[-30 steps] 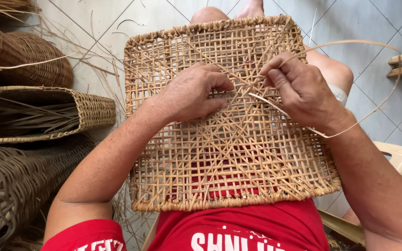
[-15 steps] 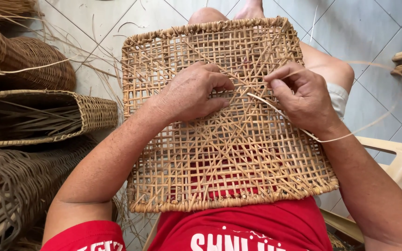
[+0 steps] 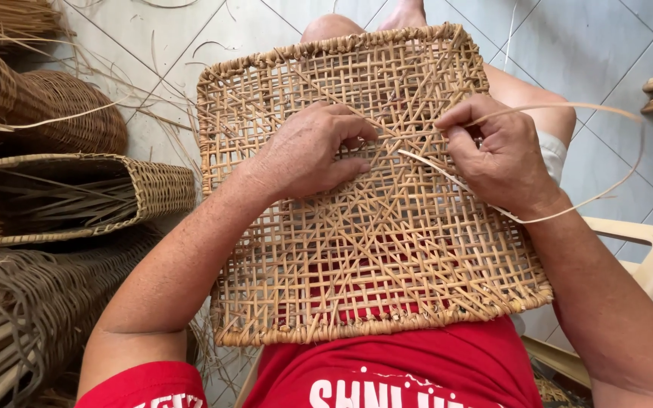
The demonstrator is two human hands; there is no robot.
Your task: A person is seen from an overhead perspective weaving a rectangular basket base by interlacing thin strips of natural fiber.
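**A:** What has changed since the earlier frame?

**B:** I see the cane strand (image 3: 568,151) has swung: its loop now arcs high off the woven panel's right edge and curls back under the right wrist, where before it trailed lower. The right hand (image 3: 496,155) sits a little further toward that edge. The woven panel (image 3: 364,249) itself has stayed flat on the lap.

**A:** And the hands?

**B:** I read the right hand as nearly closed, thumb and forefinger pinched on the cane strand just above the panel's centre. The left hand (image 3: 311,151) lies half curled on the panel, fingertips pressed into the weave just left of where the strand enters; whether it grips a strip I cannot tell.

**A:** Room around the panel?

**B:** Left of it, 2 baskets: a rectangular basket (image 3: 145,189) near the edge, a round dark basket (image 3: 62,113) behind that. Beyond the far edge, tiled floor (image 3: 583,53) with loose fibres. Off the right corner, a pale plastic chair (image 3: 644,257).
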